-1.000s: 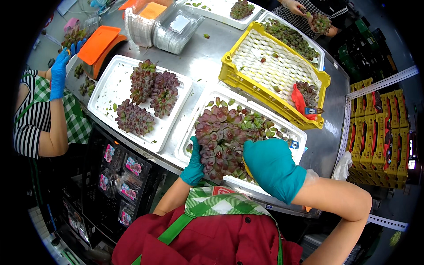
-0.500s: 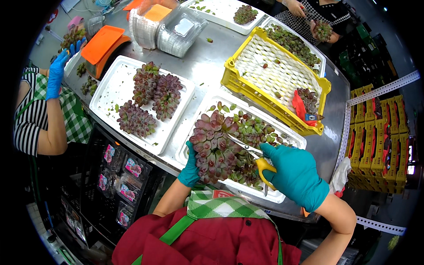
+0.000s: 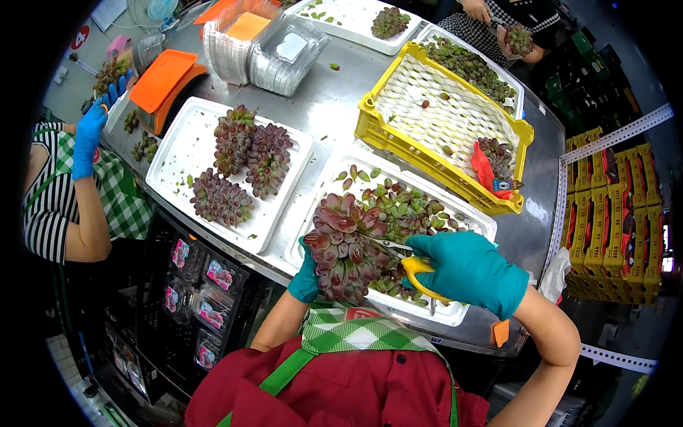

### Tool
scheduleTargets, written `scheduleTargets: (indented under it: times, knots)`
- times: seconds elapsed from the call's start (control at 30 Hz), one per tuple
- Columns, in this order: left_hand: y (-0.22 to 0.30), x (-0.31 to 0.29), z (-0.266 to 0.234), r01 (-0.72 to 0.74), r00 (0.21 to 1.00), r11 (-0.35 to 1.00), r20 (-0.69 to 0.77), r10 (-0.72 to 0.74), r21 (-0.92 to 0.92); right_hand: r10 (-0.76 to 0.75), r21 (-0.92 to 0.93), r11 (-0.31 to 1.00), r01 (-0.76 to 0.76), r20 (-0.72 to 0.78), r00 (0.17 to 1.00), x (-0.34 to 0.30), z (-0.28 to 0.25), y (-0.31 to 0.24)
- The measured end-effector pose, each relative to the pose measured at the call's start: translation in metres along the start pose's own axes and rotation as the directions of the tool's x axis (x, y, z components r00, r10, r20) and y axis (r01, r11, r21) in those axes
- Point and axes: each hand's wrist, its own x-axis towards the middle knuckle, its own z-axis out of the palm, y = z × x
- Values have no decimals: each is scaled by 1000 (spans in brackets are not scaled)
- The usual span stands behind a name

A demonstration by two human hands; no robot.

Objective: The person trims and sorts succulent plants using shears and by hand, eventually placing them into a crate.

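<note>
My left hand [image 3: 306, 274], in a teal glove, grips a large purple-green succulent cluster [image 3: 343, 249] from its left side. Most of those fingers are hidden behind the rosettes. My right hand [image 3: 466, 269], gloved alike, is closed on yellow-handled scissors [image 3: 420, 276]. Their blades point left and reach in among the cluster's leaves, where the tips are hidden. Beneath lies a white tray [image 3: 478, 222] strewn with cut green and reddish leaves [image 3: 407, 206].
Left of it, another white tray [image 3: 174, 153] holds several purple succulent clusters [image 3: 222, 198]. A yellow crate [image 3: 434, 167] stands behind. Clear plastic boxes [image 3: 292, 57] and an orange scale [image 3: 163, 80] are farther back. Co-workers handle plants at left and far right.
The cluster has turned and tilted in my left hand. The scissors have shifted slightly left and down, their blades deeper among the leaves and less visible.
</note>
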Motion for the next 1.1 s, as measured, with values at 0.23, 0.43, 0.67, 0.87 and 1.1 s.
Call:
scheduleTargets:
  times: [0.23, 0.43, 0.67, 0.87, 1.1]
  knots:
    - [0, 2, 0, 1, 999, 1000, 36, 0, -13, 81, -106, 992, -70, 104, 991, 8, -4, -2]
    - [1, 2, -4, -13, 999, 1000, 43, 13, -3, 24, -132, 991, -25, -6, 1000, 8, 6, 6]
    - [2, -1, -6, -11, 999, 1000, -41, 12, 26, 40, -160, 986, -47, -44, 998, 2, 15, 5]
    - [1, 2, -3, -4, 1000, 1000, -12, 4, -7, -39, -70, 997, 28, -164, 986, -4, 23, 15]
    - [7, -16, 6, 38, 993, 973, -114, -12, 228, 62, -172, 984, -46, 85, 994, 4, -6, 14]
